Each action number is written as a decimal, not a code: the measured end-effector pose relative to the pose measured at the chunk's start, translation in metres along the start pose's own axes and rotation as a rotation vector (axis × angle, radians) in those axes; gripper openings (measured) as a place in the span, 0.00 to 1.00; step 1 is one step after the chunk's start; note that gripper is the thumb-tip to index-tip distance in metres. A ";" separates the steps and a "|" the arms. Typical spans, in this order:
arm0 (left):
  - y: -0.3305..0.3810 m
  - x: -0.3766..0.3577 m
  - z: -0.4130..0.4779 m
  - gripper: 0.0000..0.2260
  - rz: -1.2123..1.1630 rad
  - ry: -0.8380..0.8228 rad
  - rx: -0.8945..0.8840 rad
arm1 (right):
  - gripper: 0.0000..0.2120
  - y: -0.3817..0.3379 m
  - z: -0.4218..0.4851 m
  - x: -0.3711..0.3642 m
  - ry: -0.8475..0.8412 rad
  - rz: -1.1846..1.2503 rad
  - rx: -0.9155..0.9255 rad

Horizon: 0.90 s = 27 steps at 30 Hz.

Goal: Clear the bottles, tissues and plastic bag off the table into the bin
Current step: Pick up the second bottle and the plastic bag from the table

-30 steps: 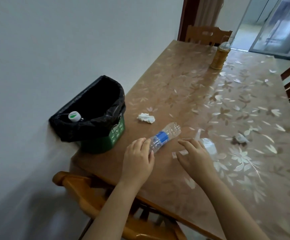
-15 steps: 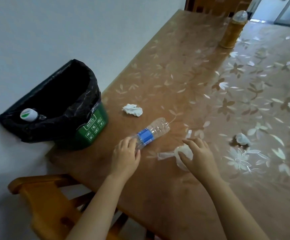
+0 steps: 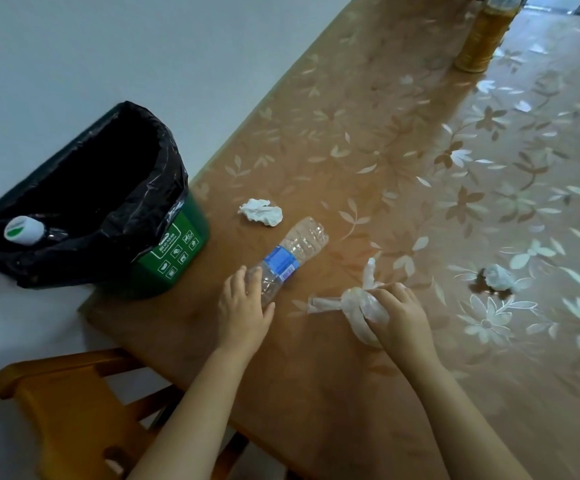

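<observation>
A clear empty bottle with a blue label lies on the table, and my left hand grips its near end. My right hand pinches a knotted white plastic bag against the tabletop. One crumpled white tissue lies just beyond the bottle. Another tissue sits to the right on a dark spot. At the far end stands an amber bottle. The green bin with a black liner stands at the table's left corner, holding a bottle with a white cap.
The table has a glossy brown flowered cover and its left edge runs along a white wall. A wooden chair stands at the near left corner, below the bin.
My right hand has closed on the plastic bag and bunched it up. My left hand stays on the bottle's end. The camera has tilted down and closer.
</observation>
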<state>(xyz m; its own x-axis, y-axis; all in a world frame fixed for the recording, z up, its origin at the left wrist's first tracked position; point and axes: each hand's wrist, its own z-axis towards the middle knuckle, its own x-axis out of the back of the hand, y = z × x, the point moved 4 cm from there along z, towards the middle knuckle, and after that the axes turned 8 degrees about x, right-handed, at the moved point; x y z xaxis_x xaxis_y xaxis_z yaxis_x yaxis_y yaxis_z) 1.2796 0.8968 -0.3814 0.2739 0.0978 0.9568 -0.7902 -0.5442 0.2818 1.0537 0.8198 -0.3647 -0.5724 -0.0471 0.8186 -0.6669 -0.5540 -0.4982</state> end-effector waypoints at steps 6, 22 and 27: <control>-0.011 -0.001 0.001 0.31 -0.186 -0.022 0.057 | 0.08 -0.004 0.001 0.001 0.017 0.111 -0.079; -0.008 0.047 -0.054 0.33 -0.475 0.190 0.099 | 0.03 -0.041 0.010 0.016 0.108 0.484 -0.150; -0.008 0.100 -0.078 0.34 -0.472 0.340 0.023 | 0.05 -0.067 0.023 0.022 0.127 0.479 -0.052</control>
<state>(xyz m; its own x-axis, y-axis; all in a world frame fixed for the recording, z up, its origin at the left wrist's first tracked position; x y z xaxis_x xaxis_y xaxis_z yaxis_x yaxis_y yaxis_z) 1.2705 0.9760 -0.2829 0.3991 0.5943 0.6982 -0.6124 -0.3940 0.6854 1.0969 0.8365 -0.3063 -0.8717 -0.1832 0.4546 -0.3358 -0.4524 -0.8262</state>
